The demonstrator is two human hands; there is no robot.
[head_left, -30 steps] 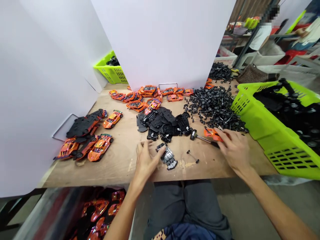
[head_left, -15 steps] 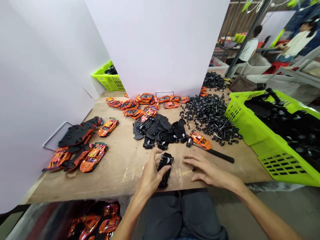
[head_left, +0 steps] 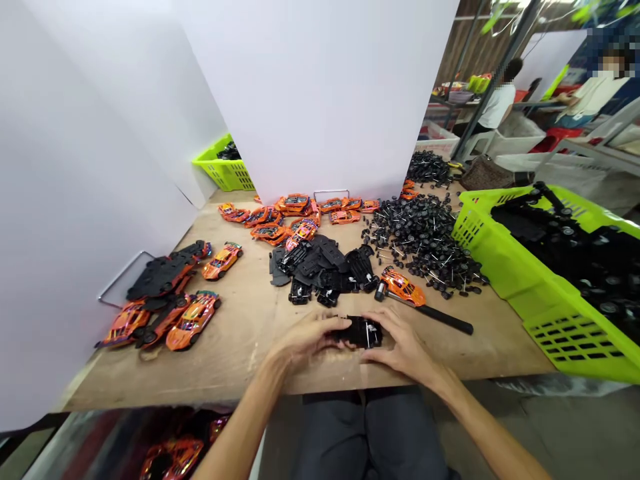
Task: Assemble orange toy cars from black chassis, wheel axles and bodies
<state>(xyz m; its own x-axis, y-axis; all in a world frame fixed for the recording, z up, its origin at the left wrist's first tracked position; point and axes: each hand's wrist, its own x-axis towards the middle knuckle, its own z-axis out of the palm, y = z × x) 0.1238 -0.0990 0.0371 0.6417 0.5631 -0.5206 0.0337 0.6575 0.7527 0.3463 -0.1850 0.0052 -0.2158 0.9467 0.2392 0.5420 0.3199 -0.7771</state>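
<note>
A black toy car chassis (head_left: 359,332) lies sideways between my hands, low over the front of the wooden table. My left hand (head_left: 311,337) grips its left end, thumb on top; the fingers are a little blurred. Around its right end curl the thumb and fingers of my right hand (head_left: 403,347). A silvery axle shows across the chassis near that hand. Just beyond are a pile of black chassis (head_left: 325,263) and a hammer (head_left: 445,319) with a black handle. An orange toy car (head_left: 403,287) rests against the hammer.
Wheel-and-axle sets (head_left: 425,240) are heaped at the right, beside a green crate (head_left: 545,320) of black parts. Orange car bodies (head_left: 270,233) line the white panel (head_left: 320,93). Several orange cars (head_left: 194,320) sit at the left. Two people are in the background.
The chassis has turned from lengthwise to sideways. My right hand has moved left from the bare table onto its right end, while my left hand keeps hold.
</note>
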